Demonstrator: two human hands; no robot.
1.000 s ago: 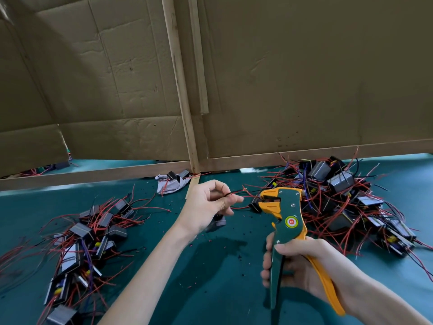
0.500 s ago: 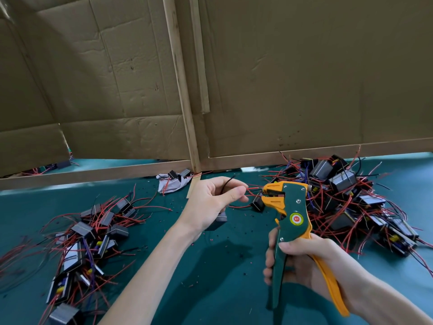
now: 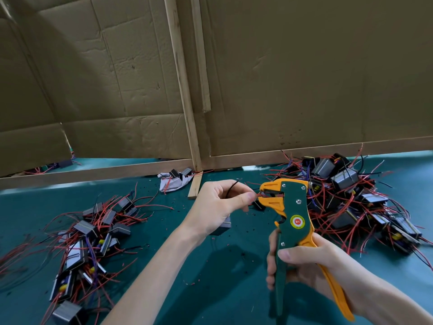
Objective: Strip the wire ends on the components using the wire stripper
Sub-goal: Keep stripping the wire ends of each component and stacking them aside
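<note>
My right hand [image 3: 302,266] grips the handles of a green and orange wire stripper [image 3: 290,216], held upright with its jaws pointing left. My left hand [image 3: 218,205] pinches a red wire [image 3: 257,195] between thumb and forefinger, and the wire's end lies in the stripper's jaws. A black wire [image 3: 230,187] loops up over the same fingers. A grey component [image 3: 222,227] hangs under my left palm, mostly hidden by the hand.
A pile of grey components with red wires [image 3: 351,198] lies at the right on the green table [image 3: 210,277]. Another pile [image 3: 89,235] spreads at the left. A cardboard wall on a wooden frame [image 3: 182,90] stands behind. A crumpled bag [image 3: 174,182] lies by the frame.
The stripper's jaws and my left hand have come together; the red wire end now sits between the jaws. Both hands sit slightly higher.
</note>
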